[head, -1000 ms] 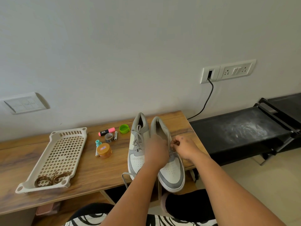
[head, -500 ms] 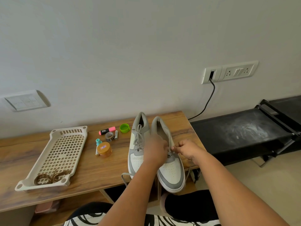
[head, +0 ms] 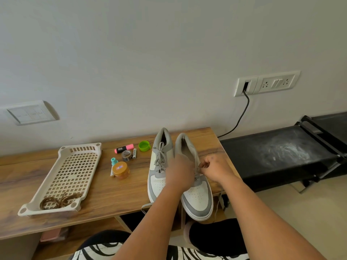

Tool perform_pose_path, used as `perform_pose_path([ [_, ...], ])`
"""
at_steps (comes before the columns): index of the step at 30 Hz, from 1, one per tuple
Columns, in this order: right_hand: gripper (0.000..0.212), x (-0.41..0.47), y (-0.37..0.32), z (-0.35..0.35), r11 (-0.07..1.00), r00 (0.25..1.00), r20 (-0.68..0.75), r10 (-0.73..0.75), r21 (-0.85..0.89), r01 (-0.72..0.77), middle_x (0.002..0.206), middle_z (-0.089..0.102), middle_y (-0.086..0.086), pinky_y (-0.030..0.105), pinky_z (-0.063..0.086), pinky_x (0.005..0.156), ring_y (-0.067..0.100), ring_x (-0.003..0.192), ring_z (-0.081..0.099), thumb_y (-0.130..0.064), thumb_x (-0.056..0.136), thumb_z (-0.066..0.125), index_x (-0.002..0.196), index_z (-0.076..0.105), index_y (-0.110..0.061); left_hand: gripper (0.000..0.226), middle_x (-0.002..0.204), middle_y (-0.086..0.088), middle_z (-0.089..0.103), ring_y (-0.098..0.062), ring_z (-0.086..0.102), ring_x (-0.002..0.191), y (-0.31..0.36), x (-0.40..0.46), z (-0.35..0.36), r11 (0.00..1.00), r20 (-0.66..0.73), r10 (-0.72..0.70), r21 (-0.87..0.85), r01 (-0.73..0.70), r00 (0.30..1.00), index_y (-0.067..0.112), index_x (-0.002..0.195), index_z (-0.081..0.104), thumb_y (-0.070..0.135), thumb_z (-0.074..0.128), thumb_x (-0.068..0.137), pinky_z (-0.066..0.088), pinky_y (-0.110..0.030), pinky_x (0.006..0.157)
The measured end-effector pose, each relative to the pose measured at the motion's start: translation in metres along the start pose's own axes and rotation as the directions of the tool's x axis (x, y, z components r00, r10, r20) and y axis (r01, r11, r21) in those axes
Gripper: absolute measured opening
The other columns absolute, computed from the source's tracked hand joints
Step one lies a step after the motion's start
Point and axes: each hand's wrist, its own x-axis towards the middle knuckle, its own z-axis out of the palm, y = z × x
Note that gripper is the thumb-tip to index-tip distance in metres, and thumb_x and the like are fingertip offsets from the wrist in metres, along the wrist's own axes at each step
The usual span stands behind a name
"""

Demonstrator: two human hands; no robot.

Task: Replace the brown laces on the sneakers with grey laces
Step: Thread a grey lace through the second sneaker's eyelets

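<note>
Working both hands at the lacing of the right-hand sneaker, per the head view.
Left hand (head: pixel 180 171): lies over the middle of the right-hand sneaker (head: pixel 197 196), back of the hand up, fingers curled down onto the eyelet area; whether they grasp a lace there is hidden, cannot tell.
Right hand (head: pixel 216 167): fingers curled, thumb and fingertips pinching a grey lace (head: pixel 199 167) just above the eyelets on the sneaker's right side.
Right-hand sneaker: white and grey, on the tabletop (head: pixel 105 192) near its right edge, toe overhanging the front edge, heel toward the wall.
Loose lace end: a pale strand hangs below the front edge beside the toe; thin, detail unclear.
Left-hand sneaker (head: pixel 159 166): touching the other along its side, already laced in grey, lace crossed up the tongue; one grey end (head: pixel 145 206) trails over the front edge.
Brown laces (head: pixel 60 200): coiled in the near end of the cream perforated tray (head: pixel 75 152), which sits toward the left part of the tabletop, angled from back to front edge.
Small items, between tray and sneakers, toward the back edge: pink highlighter (head: pixel 124 148), green cap (head: pixel 144 146), tape roll (head: pixel 126 155), small battery (head: pixel 134 153).
Nearer the middle: teal-capped bottle (head: pixel 113 161) just beside an amber jar (head: pixel 121 170).
Wall: black cable (head: pixel 242 115) plugged into the socket plate (head: pixel 266 83) beyond the right edge.
</note>
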Motion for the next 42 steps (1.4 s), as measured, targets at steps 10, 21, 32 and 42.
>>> perform_pose_path([
  [10,0.001,0.001,0.004,0.0,0.981,0.998,0.06,0.027,0.19,-0.038,0.09,0.065,-0.003,0.023,0.044,0.068,0.011,0.083,0.058,-0.022,0.091,0.066,0.091,0.065,-0.021,0.019,0.11,0.005,0.045,-0.018,0.04,0.11,0.0,0.0,0.004,0.997,-0.144,-0.021,-0.078,0.01,0.989,0.028,0.107,0.071,0.031,0.062,0.09,0.038,-0.034,0.09],
  [21,0.037,-0.008,0.006,-0.024,0.911,0.954,0.165,0.251,0.293,-0.29,0.084,0.056,0.001,0.041,0.053,0.078,0.019,0.077,0.054,-0.047,0.098,0.05,0.095,0.068,-0.014,0.021,0.097,0.008,0.059,-0.011,0.05,0.098,0.003,-0.004,-0.018,0.914,-0.22,-0.099,-0.405,0.001,0.971,0.024,0.113,0.063,0.024,0.06,0.091,0.039,-0.023,0.079],
  [32,0.05,-0.035,-0.02,-0.036,0.49,0.999,-0.007,-0.047,0.871,0.029,0.115,0.069,0.005,0.028,0.056,0.083,0.015,0.101,0.069,0.017,0.092,0.038,0.114,0.066,-0.017,0.026,0.104,-0.002,0.062,-0.015,0.058,0.095,0.066,-0.044,-0.023,0.554,0.212,-0.067,-0.805,0.213,0.975,0.015,0.118,0.053,0.009,0.054,0.092,0.048,-0.033,0.088],
  [42,0.011,-0.027,0.003,-0.038,0.981,0.983,-0.182,-0.04,0.182,0.073,0.083,0.065,-0.009,0.014,0.037,0.06,0.008,0.081,0.058,-0.034,0.084,0.075,0.083,0.072,-0.023,0.014,0.079,0.006,0.06,-0.009,0.051,0.066,0.001,-0.047,-0.089,0.966,0.073,0.017,-0.26,0.003,0.997,0.025,0.101,0.061,0.035,0.051,0.101,0.038,-0.023,0.056],
])
